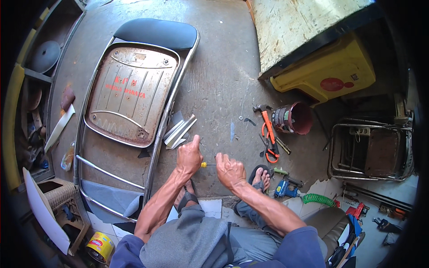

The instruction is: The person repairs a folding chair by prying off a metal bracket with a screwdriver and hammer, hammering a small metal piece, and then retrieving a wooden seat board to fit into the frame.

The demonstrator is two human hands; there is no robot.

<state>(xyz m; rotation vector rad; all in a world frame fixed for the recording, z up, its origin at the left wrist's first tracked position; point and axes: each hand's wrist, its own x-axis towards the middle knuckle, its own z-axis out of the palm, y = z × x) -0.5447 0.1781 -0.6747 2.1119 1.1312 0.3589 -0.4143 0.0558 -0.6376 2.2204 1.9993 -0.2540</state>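
My left hand is closed in a fist, its thumb pointing up and away from me, above the floor before my feet. A little to its right, my right hand is closed too, knuckles upward. Between them shows a small yellow piece, from which a thin dark line runs toward the right hand. Its kind cannot be made out, and my fingers hide what they grip. Beyond my left hand lie several pale, folded strips. A folding chair with a rusty metal seat underside lies on the floor at the left.
At the right are an orange-handled hammer, orange-handled pliers, a reddish bucket and a blue air tool with a green coiled hose. A worn table stands far right. A yellow can is near left.
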